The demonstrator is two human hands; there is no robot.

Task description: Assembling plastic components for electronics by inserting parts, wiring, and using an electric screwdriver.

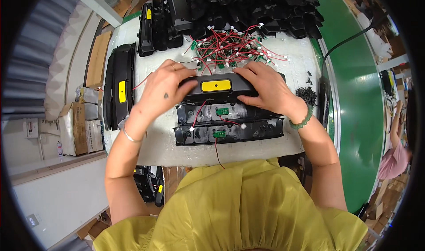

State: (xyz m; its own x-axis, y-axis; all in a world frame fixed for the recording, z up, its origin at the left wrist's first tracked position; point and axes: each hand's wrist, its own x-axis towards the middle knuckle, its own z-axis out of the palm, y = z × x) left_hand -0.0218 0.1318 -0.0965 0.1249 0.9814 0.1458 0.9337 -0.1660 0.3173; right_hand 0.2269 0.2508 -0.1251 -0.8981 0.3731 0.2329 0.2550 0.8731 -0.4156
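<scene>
Both my hands grip a long black plastic housing with a yellow label (216,85), one at each end. My left hand (164,88) curls round its left end, thumb on the near side. At the right end, my right hand (271,89) has its fingers over the far edge and its thumb on the near edge. Just nearer to me lie two open black housings: one (256,112) partly under the held piece, the other (261,131) in front of it. Each carries a small green circuit board (219,134) with red and black wires.
Beyond my hands lies a tangle of red-wired circuit boards (230,45), with stacked black housings (261,7) behind. A pile of small black screws (306,95) is at right, near a dark corded tool (323,100). More labelled housings (120,87) stand left. A person (394,162) is at far right.
</scene>
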